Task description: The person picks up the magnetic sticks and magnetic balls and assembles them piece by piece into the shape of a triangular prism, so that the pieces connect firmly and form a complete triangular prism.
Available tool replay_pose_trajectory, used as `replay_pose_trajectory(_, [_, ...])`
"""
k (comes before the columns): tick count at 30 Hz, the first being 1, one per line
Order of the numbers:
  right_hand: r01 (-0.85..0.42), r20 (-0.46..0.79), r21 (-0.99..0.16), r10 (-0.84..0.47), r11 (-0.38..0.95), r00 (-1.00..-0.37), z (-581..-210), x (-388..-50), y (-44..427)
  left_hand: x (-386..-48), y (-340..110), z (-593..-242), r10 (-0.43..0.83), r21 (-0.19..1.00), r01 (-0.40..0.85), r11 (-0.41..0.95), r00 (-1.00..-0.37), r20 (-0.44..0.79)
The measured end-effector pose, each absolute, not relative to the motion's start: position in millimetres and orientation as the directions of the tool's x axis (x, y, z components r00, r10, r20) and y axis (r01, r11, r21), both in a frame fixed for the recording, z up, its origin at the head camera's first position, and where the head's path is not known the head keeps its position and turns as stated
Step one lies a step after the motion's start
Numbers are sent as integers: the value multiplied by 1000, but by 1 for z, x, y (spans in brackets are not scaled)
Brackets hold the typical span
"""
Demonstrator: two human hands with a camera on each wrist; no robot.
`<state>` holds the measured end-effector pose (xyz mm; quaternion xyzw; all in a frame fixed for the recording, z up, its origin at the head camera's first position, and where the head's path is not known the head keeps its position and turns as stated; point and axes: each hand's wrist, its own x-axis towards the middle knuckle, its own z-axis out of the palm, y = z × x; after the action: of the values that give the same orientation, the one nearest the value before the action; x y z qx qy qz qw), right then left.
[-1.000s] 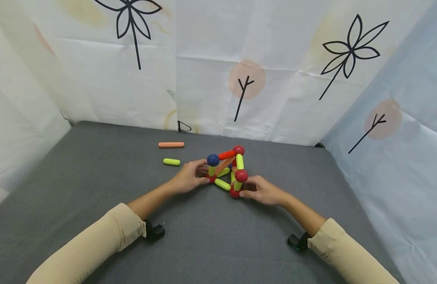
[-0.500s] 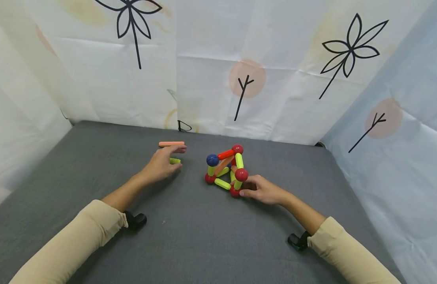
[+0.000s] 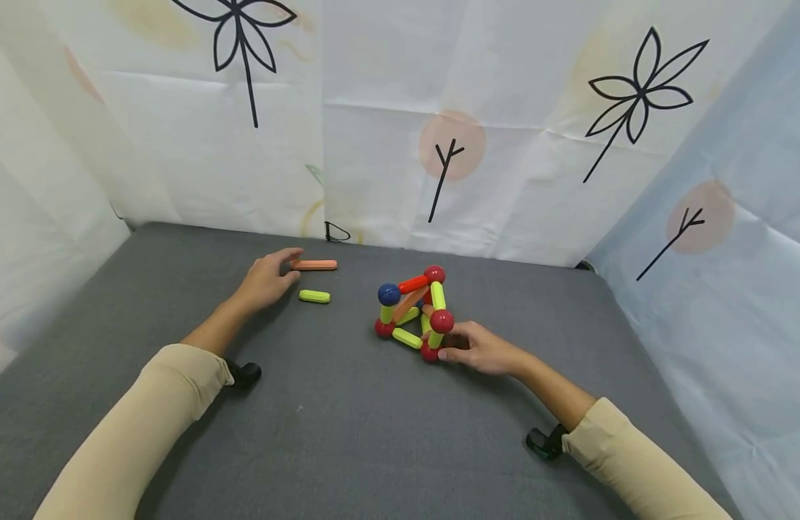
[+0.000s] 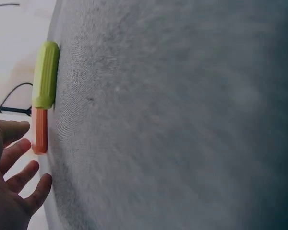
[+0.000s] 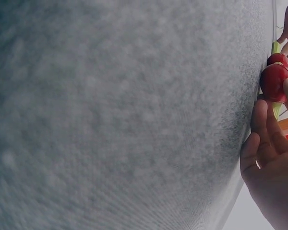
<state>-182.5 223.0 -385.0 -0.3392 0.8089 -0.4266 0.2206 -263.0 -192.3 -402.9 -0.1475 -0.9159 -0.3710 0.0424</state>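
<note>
My left hand [image 3: 263,282] is at the left end of an orange magnetic rod [image 3: 315,265] lying on the cloth. In the left wrist view its fingers [image 4: 21,177] are spread and hold nothing. A short lime-green rod [image 3: 314,296] lies nearer to me, just right of that hand. Farther right stands a frame of magnetic rods and balls, with a blue ball [image 3: 389,294] and a red ball [image 3: 435,274] on top. My right hand [image 3: 480,348] pinches the lower front red ball [image 3: 430,352]; the right wrist view shows the thumb against this ball [image 5: 274,82].
A grey cloth [image 3: 347,433] covers the table. White printed curtain [image 3: 373,144] hangs along the back edge, and more fabric closes off the left and right sides. Black straps [image 3: 545,442] sit on both wrists.
My left hand has let go of the frame's left corner and moved left, passing over the lime-green rod, to the orange rod's left end. My right hand stays on the same red ball.
</note>
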Motion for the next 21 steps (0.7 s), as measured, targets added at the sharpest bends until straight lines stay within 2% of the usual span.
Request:
replay_pose_trajectory(7, [-368, -55, -841, -740, 396, -670, -386, -182, 223, -275, -183, -404, 183, 698, 248, 672, -969, 168])
replay_pose_trajectory(14, [-371, -48, -842, -740, 391, -671, -387, -181, 223, -275, -181, -401, 148, 674, 220, 706, -975, 163])
replay_pose_trajectory(17, [-376, -44, -841, -741, 390, -670, -387, -182, 223, -271, -184, -401, 139, 707, 218, 673, -976, 169])
replay_pose_trajectory(21, [-377, -41, -842, -743, 385, -668, -387, -182, 223, -260, -186, -393, 144, 804, 203, 559, -979, 147])
